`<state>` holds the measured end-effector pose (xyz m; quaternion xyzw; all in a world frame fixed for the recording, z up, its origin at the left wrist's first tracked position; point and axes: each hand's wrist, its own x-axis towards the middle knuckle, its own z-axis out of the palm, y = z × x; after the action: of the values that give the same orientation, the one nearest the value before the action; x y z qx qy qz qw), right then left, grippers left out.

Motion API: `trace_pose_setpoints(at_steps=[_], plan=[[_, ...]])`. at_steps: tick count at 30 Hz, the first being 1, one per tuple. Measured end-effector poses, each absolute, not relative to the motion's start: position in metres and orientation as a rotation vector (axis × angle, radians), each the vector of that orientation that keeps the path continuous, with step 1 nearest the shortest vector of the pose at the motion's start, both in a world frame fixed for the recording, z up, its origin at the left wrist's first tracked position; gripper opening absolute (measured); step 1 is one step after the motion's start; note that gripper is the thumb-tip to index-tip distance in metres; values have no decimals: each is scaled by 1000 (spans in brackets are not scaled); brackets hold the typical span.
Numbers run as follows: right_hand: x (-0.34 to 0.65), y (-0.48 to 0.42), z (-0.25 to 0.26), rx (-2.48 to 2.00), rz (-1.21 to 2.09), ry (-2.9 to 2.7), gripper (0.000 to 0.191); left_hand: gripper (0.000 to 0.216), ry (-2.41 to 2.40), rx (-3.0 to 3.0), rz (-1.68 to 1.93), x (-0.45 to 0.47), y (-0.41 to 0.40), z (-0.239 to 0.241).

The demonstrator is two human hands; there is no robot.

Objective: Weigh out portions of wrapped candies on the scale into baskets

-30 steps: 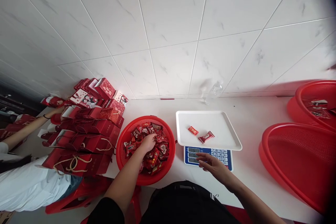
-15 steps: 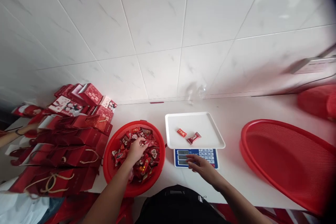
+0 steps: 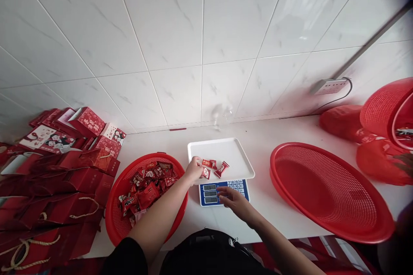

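My left hand (image 3: 194,170) is over the left side of the scale's white tray (image 3: 230,148), its fingers closed on a red-wrapped candy (image 3: 205,173). Beside that candy, two more wrapped ones lie on the tray: an orange-red candy (image 3: 209,163) and a dark red candy (image 3: 221,169). My right hand (image 3: 238,203) hovers before the scale's blue panel (image 3: 204,200) with fingers apart, holding nothing and covering part of the keypad. Under my left forearm stands a red basket (image 3: 112,206) with many wrapped candies (image 3: 150,193) inside.
Red gift boxes with rope handles (image 3: 74,197) are stacked at the left. A large red colander-like basket (image 3: 318,189) stands on the right. Behind it are red bags (image 3: 338,122) and a tilted red basket (image 3: 380,107), with another person's hand (image 3: 405,164) at the edge.
My left hand has moved from the candy basket to the tray, bringing a candy. My right hand stays near the scale panel. The view has turned to the right.
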<state>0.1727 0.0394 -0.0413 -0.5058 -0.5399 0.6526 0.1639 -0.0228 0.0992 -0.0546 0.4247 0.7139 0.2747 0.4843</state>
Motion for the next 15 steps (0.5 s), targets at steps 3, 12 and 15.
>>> trace_pose_setpoints(at_steps=[3,12,15], plan=[[176,36,-41,-1463,1871,-1510,41,48,1726,952,695,-23,110,-56],[182,38,-48,-1452,1863,-1515,40,47,1716,1045,764,-14,126,-47],[182,37,-50,-1444,1856,-1536,40,49,1703,1157,721,-13,131,-43]])
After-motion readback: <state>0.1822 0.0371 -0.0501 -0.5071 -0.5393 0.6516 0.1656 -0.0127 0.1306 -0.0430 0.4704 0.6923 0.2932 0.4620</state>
